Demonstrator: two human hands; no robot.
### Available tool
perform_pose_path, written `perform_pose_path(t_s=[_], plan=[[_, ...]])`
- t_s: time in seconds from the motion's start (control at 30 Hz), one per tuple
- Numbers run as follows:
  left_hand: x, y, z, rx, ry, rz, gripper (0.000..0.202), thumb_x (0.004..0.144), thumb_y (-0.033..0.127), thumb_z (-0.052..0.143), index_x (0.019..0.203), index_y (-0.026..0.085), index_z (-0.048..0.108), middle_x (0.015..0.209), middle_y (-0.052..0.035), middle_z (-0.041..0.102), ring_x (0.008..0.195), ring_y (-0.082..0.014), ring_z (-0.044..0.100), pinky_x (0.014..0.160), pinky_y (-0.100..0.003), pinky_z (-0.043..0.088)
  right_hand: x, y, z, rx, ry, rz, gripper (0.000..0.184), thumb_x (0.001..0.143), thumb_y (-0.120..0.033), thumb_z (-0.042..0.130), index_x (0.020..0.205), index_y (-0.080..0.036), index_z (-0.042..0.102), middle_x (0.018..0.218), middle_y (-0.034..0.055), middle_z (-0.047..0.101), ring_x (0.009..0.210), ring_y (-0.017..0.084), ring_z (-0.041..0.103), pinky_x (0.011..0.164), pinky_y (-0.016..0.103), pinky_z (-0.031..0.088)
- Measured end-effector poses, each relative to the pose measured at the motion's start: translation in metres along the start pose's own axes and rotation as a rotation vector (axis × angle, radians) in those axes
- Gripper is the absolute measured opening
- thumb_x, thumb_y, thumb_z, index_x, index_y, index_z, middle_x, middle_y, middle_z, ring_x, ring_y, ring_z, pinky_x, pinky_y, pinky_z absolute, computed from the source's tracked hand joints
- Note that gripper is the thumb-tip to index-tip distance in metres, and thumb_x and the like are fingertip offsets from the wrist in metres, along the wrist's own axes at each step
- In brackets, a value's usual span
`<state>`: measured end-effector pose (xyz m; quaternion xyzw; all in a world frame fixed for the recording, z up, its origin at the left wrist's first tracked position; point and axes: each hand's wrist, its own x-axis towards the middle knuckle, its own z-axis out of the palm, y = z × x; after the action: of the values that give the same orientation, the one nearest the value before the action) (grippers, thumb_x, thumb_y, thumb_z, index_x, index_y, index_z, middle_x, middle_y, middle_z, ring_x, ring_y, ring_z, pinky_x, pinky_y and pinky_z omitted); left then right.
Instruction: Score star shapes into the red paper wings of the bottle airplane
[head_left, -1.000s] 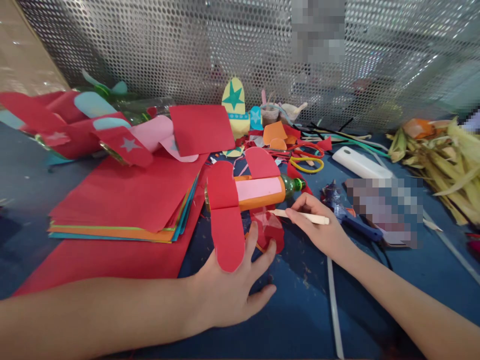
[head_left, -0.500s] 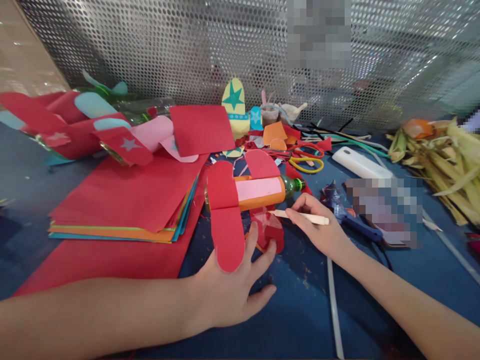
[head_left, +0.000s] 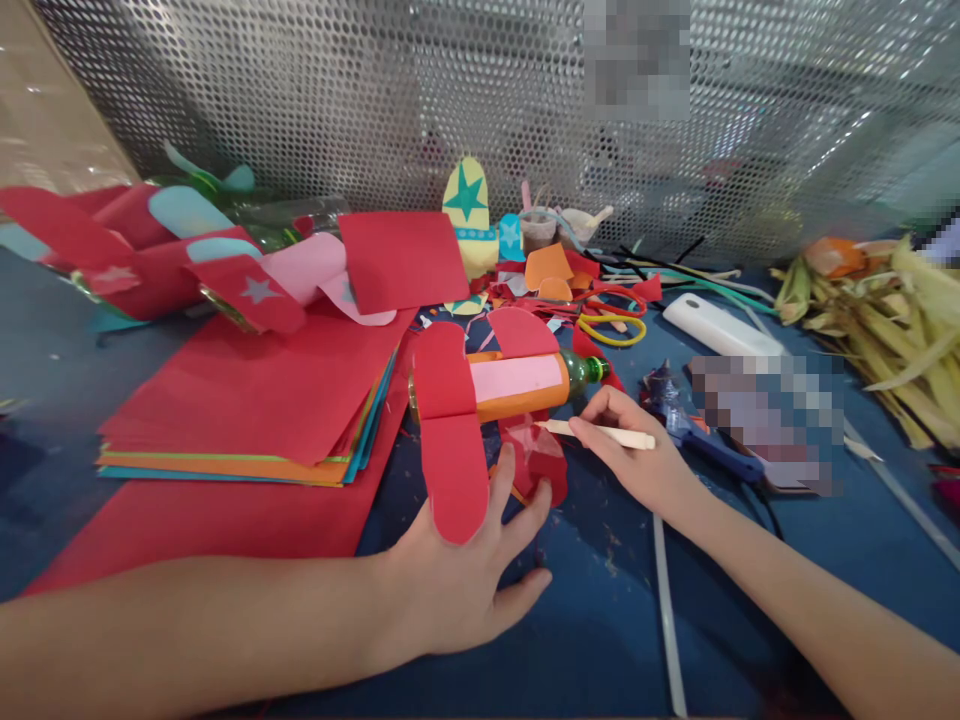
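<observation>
A green bottle [head_left: 579,375] wrapped in orange and pink paper lies on its side, with a long rounded red paper piece [head_left: 454,450] across its left end. Behind the bottle a second red paper piece [head_left: 523,332] sticks up. In front lies a red paper piece with a star-shaped outline [head_left: 531,445]. My left hand [head_left: 469,570] rests with spread fingers, its fingertips on that star piece and part of it under the long red piece. Pinched in my right hand [head_left: 634,455] is a cream-coloured pen [head_left: 611,434], its tip at the star.
At left, a stack of coloured paper [head_left: 247,400] lies below paper-covered bottles [head_left: 150,250]. Yellow-handled scissors [head_left: 613,330] lie among paper scraps. To the right are a blue glue gun [head_left: 705,445], a white power bank-like object [head_left: 724,325] and dried husks [head_left: 862,330]. A perforated metal panel [head_left: 315,100] stands behind.
The rear red paper piece sits slightly lower than before. My right hand and the pen have shifted very slightly left. My left hand stays in place.
</observation>
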<state>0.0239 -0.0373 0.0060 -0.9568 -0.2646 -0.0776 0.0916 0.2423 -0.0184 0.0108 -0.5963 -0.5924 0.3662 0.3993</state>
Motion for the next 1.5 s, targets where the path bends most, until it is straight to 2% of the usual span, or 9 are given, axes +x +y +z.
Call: perform_pose_path(t_s=[0.53,0.67,0.83,1.1,1.5], plan=[[-0.0002,-0.0001,-0.0019,-0.037,-0.059,-0.006,0.054,0.093,0.051,0.037,0.139,0.024,0.045,0.14,-0.0168,0.041,0.112,-0.0386,0.05,0.082,-0.05,0.048,0.0002,0.0006,-0.0005,-0.014,0.03,0.001,0.021,0.084,-0.031,0.053,0.069,-0.022,0.042,0.058,-0.0048,0.044,0.053,0.011,0.039,0.05,0.025,0.031],[-0.0009,-0.0004,-0.0033,-0.022,-0.041,-0.001,0.054,0.093,0.052,0.036,0.137,0.022,0.046,0.138,-0.0182,0.044,0.11,-0.0396,0.052,0.079,-0.051,0.049,-0.0006,0.0003,-0.0012,-0.022,0.031,-0.001,0.022,0.084,-0.031,0.053,0.069,-0.022,0.042,0.058,-0.0044,0.045,0.053,0.012,0.04,0.05,0.025,0.031],[-0.0009,-0.0006,-0.0029,-0.046,-0.06,-0.023,0.055,0.093,0.052,0.038,0.138,0.023,0.045,0.139,-0.0178,0.043,0.112,-0.0386,0.051,0.083,-0.05,0.048,-0.0006,0.0019,-0.0011,-0.02,0.03,-0.003,0.022,0.085,-0.031,0.053,0.068,-0.022,0.041,0.058,-0.0048,0.043,0.053,0.012,0.038,0.05,0.025,0.031],[-0.0002,-0.0016,-0.0026,-0.045,-0.044,0.001,0.054,0.093,0.051,0.038,0.138,0.022,0.046,0.139,-0.0179,0.043,0.11,-0.0389,0.052,0.081,-0.051,0.049,-0.0005,0.002,-0.0009,-0.013,0.036,-0.003,0.023,0.084,-0.031,0.053,0.067,-0.023,0.041,0.057,-0.0052,0.043,0.052,0.012,0.038,0.05,0.026,0.03],[-0.0007,-0.0007,-0.0024,-0.072,-0.083,-0.018,0.054,0.093,0.052,0.038,0.139,0.025,0.044,0.143,-0.0174,0.039,0.112,-0.0404,0.051,0.084,-0.053,0.048,0.0003,0.0012,-0.0013,-0.016,0.047,-0.001,0.022,0.083,-0.029,0.053,0.066,-0.023,0.041,0.056,-0.0053,0.043,0.051,0.012,0.038,0.05,0.026,0.03]])
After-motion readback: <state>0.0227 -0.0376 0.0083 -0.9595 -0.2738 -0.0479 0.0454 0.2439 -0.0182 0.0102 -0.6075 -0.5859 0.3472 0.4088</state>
